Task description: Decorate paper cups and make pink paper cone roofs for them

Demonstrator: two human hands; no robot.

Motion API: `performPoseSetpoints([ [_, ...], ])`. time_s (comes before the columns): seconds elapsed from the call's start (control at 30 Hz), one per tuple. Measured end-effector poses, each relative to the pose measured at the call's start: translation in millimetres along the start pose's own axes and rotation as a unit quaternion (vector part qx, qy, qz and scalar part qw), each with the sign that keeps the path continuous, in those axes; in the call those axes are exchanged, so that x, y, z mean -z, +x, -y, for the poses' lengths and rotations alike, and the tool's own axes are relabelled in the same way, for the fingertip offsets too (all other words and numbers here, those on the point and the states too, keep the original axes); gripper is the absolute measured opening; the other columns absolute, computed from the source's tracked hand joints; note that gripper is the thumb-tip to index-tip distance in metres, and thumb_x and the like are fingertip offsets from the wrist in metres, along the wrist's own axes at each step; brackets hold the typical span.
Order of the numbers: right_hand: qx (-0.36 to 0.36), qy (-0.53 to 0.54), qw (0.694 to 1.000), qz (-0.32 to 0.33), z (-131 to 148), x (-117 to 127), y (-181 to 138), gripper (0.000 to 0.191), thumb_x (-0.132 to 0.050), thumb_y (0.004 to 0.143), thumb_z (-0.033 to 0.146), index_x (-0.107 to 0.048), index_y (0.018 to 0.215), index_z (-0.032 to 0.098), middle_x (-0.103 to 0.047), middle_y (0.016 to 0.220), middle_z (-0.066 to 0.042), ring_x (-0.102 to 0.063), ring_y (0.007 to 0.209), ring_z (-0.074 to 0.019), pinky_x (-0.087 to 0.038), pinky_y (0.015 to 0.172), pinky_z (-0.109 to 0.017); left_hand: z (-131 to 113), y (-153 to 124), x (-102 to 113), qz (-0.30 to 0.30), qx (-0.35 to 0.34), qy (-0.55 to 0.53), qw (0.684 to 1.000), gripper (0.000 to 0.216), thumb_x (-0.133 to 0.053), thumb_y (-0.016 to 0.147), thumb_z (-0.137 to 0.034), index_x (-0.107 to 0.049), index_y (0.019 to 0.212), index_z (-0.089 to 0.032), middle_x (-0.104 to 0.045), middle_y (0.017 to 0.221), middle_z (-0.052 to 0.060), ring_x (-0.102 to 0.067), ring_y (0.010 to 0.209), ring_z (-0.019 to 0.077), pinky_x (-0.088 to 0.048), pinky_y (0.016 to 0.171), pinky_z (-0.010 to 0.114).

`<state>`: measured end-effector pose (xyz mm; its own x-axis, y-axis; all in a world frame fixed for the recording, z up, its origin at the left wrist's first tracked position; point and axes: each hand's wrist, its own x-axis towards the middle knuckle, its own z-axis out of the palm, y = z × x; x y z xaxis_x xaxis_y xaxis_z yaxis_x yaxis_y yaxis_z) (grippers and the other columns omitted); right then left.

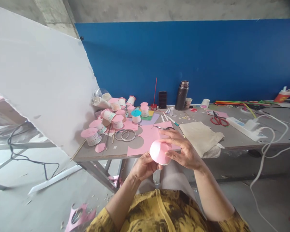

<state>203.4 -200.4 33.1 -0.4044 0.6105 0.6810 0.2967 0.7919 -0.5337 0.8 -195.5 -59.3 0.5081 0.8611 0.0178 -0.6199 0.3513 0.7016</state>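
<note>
A shallow pink paper cone (160,152) is held in front of my body, just off the table's front edge. My left hand (144,166) grips its lower left side, the fingers partly hidden beneath it. From the right, my right hand (183,151) curves over the cone, with thumb and fingers pressing on its surface and rim. Behind it lies a cut pink paper sheet (151,137) with round notches. Small scissors (164,127) with dark handles rest on that sheet. Two tape-like rings (128,135) lie to its left.
Paper cups with pink tops (90,137) crowd the table's left side, with one blue-topped cup (136,116). A folded cloth (201,137), red-handled scissors (219,120) and a white power strip (245,129) lie right. A dark flask (182,96) and phone (162,100) stand at the back.
</note>
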Motion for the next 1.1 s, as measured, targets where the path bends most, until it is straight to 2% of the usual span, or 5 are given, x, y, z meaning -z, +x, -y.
performPoseSetpoints([
  [0.23, 0.012, -0.007, 1.0, -0.024, -3.9, -6.1, -2.5, 0.037, -0.07, 0.095, 0.051, -0.076, 0.124, 0.029, -0.073, 0.132, -0.009, -0.059, 0.131, -0.0316, -0.045, 0.113, -0.052, 2.8, 0.2, 0.5, 0.003, 0.011, -0.013, 1.0, 0.043, -0.091, 0.067, -0.031, -0.074, 0.1, -0.01, -0.074, 0.087, 0.012, -0.065, 0.065, 0.0174, -0.052, 0.059, 0.029],
  [0.43, -0.129, 0.136, 0.982, 0.013, -19.4, -3.0, -21.3, 0.078, -0.067, 0.085, 0.074, -0.059, 0.147, 0.028, -0.061, 0.148, -0.012, -0.062, 0.123, -0.0316, -0.053, 0.102, -0.045, -3.1, -1.2, -1.3, -0.011, 0.002, -0.016, 1.0, 0.045, -0.091, 0.066, -0.033, -0.071, 0.102, -0.014, -0.073, 0.082, 0.007, -0.062, 0.059, 0.0141, -0.053, 0.062, 0.029],
  [0.63, -0.351, 0.368, 0.858, -0.07, -35.9, -31.9, -50.3, 0.048, -0.071, 0.087, 0.065, -0.077, 0.09, 0.018, -0.072, 0.079, -0.007, -0.063, 0.072, -0.0169, -0.043, 0.055, -0.023, -1.1, -1.6, 0.8, -0.033, -0.009, -0.012, 0.999, 0.044, -0.092, 0.063, -0.037, -0.07, 0.092, -0.013, -0.066, 0.068, 0.004, -0.059, 0.058, 0.0137, -0.044, 0.053, 0.024],
  [0.8, -0.403, 0.583, 0.702, -0.069, -28.4, -61.6, -60.8, 0.046, -0.085, 0.073, 0.061, -0.069, 0.085, 0.019, -0.065, 0.074, 0.001, -0.027, 0.044, -0.0036, -0.025, 0.044, -0.019, 2.1, 2.2, -0.4, -0.051, 0.01, 0.023, 0.998, 0.037, -0.091, 0.065, -0.032, -0.072, 0.089, -0.011, -0.066, 0.068, 0.006, -0.057, 0.056, 0.0138, -0.041, 0.052, 0.025],
  [1.1, -0.377, 0.572, 0.711, -0.156, -25.4, -60.2, -52.7, 0.038, -0.091, 0.071, 0.049, -0.069, 0.074, 0.017, -0.056, 0.057, 0.005, -0.03, 0.041, -0.004, -0.026, 0.043, -0.021, -38.8, -14.8, -20.2, -0.056, -0.219, 0.277, 0.934, 0.068, -0.079, 0.081, -0.058, -0.063, 0.14, -0.027, -0.056, 0.149, 0.013, -0.056, 0.13, 0.0318, -0.053, 0.097, 0.038],
])
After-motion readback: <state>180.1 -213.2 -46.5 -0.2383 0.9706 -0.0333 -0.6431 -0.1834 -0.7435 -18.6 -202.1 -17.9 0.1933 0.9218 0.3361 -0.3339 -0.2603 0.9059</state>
